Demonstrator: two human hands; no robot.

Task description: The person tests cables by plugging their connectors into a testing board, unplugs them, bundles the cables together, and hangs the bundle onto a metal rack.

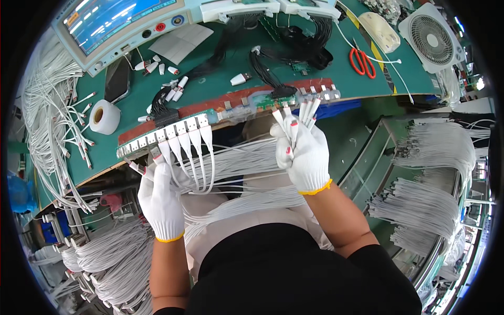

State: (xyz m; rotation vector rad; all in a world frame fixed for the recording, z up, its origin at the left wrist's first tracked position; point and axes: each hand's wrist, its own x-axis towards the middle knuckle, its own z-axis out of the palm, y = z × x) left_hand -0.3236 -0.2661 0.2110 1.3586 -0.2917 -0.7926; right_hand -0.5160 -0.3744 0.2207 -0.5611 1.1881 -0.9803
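White knitted gloves with yellow cuffs cover both my hands. My left hand (161,197) is at the front of a long connector board (170,134), its fingers closed on a white cable plug (156,152) by the row of sockets. To the right of that hand, several white cables (195,140) sit plugged into the sockets and hang down in loops. Raised off to the right, my right hand (307,155) is closed round a bunch of white cable plugs (294,128) with red inner ends, which point up and fan out. Their cables run partly hidden behind the glove and across my lap.
A test instrument with a screen (113,23) stands at the back left. White cables (50,105) pile up at the left, beside a tape roll (104,117). Red-handled scissors (362,62) and a small fan (432,41) are at the right. Racks of cables (420,205) flank me.
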